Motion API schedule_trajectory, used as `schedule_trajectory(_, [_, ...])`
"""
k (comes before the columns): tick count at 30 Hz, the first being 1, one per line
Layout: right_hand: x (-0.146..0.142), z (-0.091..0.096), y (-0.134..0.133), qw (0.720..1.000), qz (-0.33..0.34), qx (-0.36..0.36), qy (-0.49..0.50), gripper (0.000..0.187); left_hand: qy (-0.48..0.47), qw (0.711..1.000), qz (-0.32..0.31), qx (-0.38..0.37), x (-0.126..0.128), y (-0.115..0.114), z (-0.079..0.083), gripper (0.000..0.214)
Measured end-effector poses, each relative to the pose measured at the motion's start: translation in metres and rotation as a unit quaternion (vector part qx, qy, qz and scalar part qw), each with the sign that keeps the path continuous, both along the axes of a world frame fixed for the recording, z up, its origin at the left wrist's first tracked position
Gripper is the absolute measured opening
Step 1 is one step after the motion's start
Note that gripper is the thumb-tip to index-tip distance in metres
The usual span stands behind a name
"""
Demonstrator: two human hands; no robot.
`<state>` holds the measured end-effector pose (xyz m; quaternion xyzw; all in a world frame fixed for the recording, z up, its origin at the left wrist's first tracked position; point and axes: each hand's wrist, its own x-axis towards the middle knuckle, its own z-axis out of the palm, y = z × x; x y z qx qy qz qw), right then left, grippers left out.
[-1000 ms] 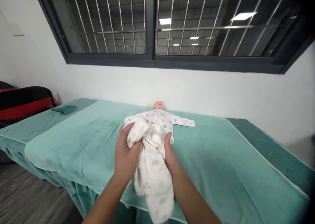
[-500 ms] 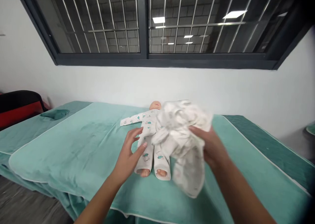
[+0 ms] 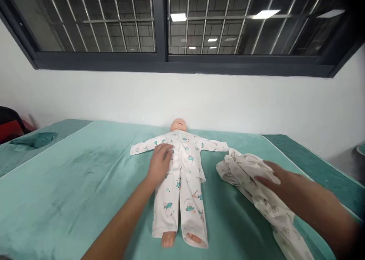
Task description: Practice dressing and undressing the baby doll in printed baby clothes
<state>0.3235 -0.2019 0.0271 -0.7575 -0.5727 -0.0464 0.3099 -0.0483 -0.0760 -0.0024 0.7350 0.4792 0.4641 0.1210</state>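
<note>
A baby doll (image 3: 178,125) lies on its back, dressed in a white long-sleeved pyjama top (image 3: 188,147) and matching trousers (image 3: 192,203) with teal and pink animal prints. Its arms are spread and its feet show at the trouser cuffs. My left hand (image 3: 160,163) rests against the left side of the top, fingers slightly bent and nothing visibly held. Off to the right, my right hand (image 3: 275,176) grips a bunched white printed cloth (image 3: 251,176), thumb on top. That cloth trails over the bed toward the lower right; its full shape is hidden in the folds.
The doll lies on a bed with a light teal cover (image 3: 85,184). Darker teal cloth (image 3: 302,153) runs along the right side. Behind stand a white wall (image 3: 114,96) and a dark-framed barred window (image 3: 182,64). A red and black object (image 3: 11,126) is at far left.
My right hand has carried the bunched cloth from over the doll down to its right, uncovering the top and one sleeve. My left hand has come onto the doll's top. The view has shifted closer.
</note>
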Motion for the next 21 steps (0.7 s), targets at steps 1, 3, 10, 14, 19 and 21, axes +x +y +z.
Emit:
schedule_trajectory(1, [-0.017, 0.015, 0.006, 0.998, -0.018, -0.039, -0.035, 0.035, 0.014, 1.0, -0.001, 0.006, 0.004, 0.016, 0.004, 0.026])
schedule_trajectory(3, [-0.064, 0.034, 0.032, 0.999, 0.017, -0.009, -0.029, 0.029, 0.034, 0.999, 0.001, -0.012, 0.012, 0.049, 0.012, 0.027])
schedule_trajectory(10, [-0.205, -0.002, 0.194, 0.973, 0.204, 0.014, 0.108, 0.019, 0.049, 0.996, 0.005, -0.08, 0.032, 0.113, 0.01, 0.038])
schedule_trajectory(14, [-0.212, -0.02, 0.234, 0.969, 0.199, -0.037, 0.139, 0.022, 0.085, 0.995, 0.017, -0.056, 0.031, 0.112, 0.0, 0.041])
schedule_trajectory(19, [-0.202, -0.023, 0.237, 0.952, 0.233, -0.055, 0.193, 0.023, 0.102, 0.993, 0.03, -0.059, 0.033, 0.11, 0.0, 0.039])
schedule_trajectory(21, [-0.202, -0.024, 0.237, 0.951, 0.233, -0.051, 0.198, 0.023, 0.107, 0.992, 0.036, -0.054, 0.034, 0.109, 0.001, 0.039])
